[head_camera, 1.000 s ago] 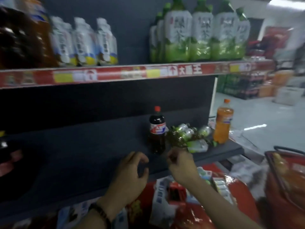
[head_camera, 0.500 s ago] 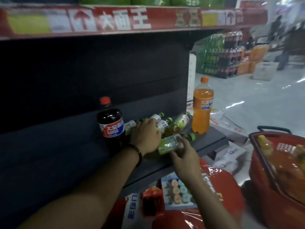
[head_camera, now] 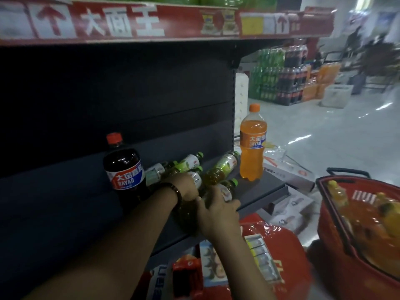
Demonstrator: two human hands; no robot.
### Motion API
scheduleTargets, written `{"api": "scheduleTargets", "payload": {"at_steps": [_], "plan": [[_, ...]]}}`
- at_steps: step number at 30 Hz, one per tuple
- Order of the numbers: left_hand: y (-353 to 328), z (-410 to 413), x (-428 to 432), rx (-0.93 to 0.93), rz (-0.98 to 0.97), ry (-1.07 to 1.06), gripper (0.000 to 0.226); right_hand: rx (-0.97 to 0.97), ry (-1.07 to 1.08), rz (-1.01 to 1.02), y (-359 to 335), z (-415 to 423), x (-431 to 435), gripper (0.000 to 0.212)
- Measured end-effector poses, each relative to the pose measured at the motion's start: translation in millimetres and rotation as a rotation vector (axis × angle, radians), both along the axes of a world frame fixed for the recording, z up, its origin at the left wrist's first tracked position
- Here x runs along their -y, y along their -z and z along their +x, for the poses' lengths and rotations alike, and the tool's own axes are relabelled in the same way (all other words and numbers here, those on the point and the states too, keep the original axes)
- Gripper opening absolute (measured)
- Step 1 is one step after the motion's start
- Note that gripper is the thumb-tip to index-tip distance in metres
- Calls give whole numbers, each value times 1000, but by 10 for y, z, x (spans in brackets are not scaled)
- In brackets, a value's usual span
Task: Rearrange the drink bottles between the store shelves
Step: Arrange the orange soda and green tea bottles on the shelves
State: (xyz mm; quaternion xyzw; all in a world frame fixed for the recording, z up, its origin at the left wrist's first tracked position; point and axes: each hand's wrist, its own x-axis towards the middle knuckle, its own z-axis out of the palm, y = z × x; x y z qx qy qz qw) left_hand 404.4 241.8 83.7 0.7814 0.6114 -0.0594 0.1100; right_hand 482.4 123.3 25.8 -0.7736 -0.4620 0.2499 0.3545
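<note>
Nearest on my feed, at six o'clock, red wrapped packages (head_camera: 287,256) sat below the dark shelf (head_camera: 259,189), and at four o'clock a red basket (head_camera: 324,191) held orange-coloured bottles too blurred for me to count. Just beyond the packages, the right hand (head_camera: 218,213) had its fingers curled round the front tea bottle (head_camera: 226,190), which lay on its side at the shelf's front edge with its green cap pointing to two o'clock. At eleven o'clock of that hand and touching it, the left hand (head_camera: 186,187), a dark bracelet (head_camera: 173,191) on its wrist, was closed over a second tea bottle (head_camera: 196,178), also lying down. Behind them more tea bottles lay tumbled on the shelf: one (head_camera: 188,162) at twelve o'clock of the left hand, one (head_camera: 223,167) at one o'clock of it, and another (head_camera: 154,173) at ten o'clock, tight against the cola bottle (head_camera: 125,167). That cola bottle stood upright with a red cap. At two o'clock of the hands, near the shelf's right end, an orange soda bottle (head_camera: 252,146) stood upright, apart from the heap. Overhead at twelve o'clock ran the red price strip (head_camera: 121,24) of the upper shelf, and far off at one o'clock stacked drink packs (head_camera: 279,83) stood on the floor.
</note>
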Motion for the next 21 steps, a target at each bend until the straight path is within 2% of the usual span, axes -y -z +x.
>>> {"api": "scheduleTargets", "payload": {"at_steps": [3, 5, 6, 11, 14, 18, 21], "plan": [[64, -60, 131, 136, -149, -118, 70, -80, 11, 12, -22, 17, 95, 43], [243, -121, 234, 297, -113, -194, 86, -90, 10, 61, -11, 45, 159, 48], [311, -143, 287, 373, -81, -205, 86, -97, 18, 86, -10, 61, 185, 53], [394, -407, 612, 636, -36, -174, 44, -257, 31, 280, 31, 106, 313, 79], [218, -710, 982, 808, -22, -220, 43, -376, -16, 368, 12, 22, 487, 77], [-263, -1191, 1605, 1203, -114, -228, 31, -577, -127, 468, -261, -290, 808, 64], [-598, -1617, 2097, 1327, -105, -213, 30, -688, -241, 517, -618, -666, 1127, 65]]}}
